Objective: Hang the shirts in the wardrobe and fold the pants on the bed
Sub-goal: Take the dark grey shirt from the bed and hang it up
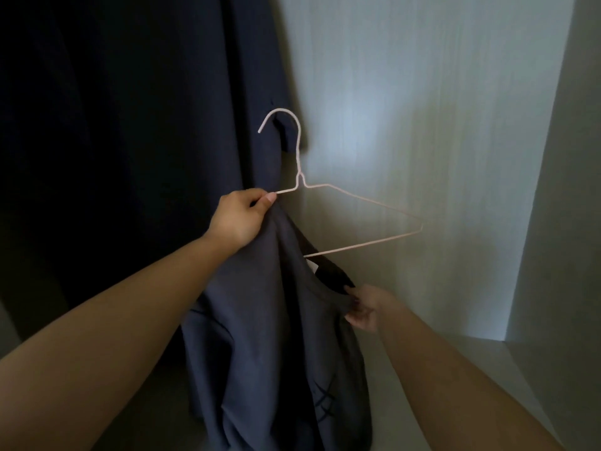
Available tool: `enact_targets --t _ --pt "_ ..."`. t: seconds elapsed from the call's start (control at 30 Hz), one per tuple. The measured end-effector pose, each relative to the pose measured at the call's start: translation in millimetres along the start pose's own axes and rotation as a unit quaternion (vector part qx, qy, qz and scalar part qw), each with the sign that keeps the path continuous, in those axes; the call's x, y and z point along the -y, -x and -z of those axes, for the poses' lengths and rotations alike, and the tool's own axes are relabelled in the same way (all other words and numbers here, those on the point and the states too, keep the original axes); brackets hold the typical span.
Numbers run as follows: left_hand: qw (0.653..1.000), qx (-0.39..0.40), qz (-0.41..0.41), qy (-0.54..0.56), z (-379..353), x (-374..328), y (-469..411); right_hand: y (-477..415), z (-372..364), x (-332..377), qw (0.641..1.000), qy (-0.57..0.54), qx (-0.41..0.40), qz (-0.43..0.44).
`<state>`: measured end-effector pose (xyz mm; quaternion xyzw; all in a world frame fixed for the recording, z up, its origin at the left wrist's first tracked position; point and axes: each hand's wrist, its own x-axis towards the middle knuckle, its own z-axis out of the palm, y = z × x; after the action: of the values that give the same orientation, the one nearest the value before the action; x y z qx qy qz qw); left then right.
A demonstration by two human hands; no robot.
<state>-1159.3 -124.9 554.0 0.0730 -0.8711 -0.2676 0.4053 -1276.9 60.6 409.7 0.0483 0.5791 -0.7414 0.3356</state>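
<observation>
A thin pale pink wire hanger [351,203] is held up inside the wardrobe, its hook pointing up and free of any rail. My left hand [240,219] pinches the hanger's left shoulder together with the grey-blue shirt [260,336] draped over that end. The shirt hangs down between my arms, its dark collar band open towards the right. Lower right, my right hand [364,307] pinches the collar edge. The hanger's right shoulder and bottom bar are bare.
Dark navy garments [130,125] hang at the left, filling that side. The pale wardrobe back wall [406,92] is behind the hanger, a side panel [553,206] stands at the right, and the light floor of the compartment [455,369] lies below.
</observation>
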Motion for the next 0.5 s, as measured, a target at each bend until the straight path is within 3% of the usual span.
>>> enact_targets --t 0.07,0.33,0.5 --pt "1.000 -0.003 -0.001 -0.010 3 8 2 5 1 7 0.998 -0.057 0.017 0.001" --pt "0.998 -0.009 -0.021 -0.050 10 39 17 26 15 43 0.991 -0.114 0.056 0.038" --pt "0.995 -0.015 -0.052 -0.079 9 50 32 32 28 57 0.992 -0.115 0.016 0.048"
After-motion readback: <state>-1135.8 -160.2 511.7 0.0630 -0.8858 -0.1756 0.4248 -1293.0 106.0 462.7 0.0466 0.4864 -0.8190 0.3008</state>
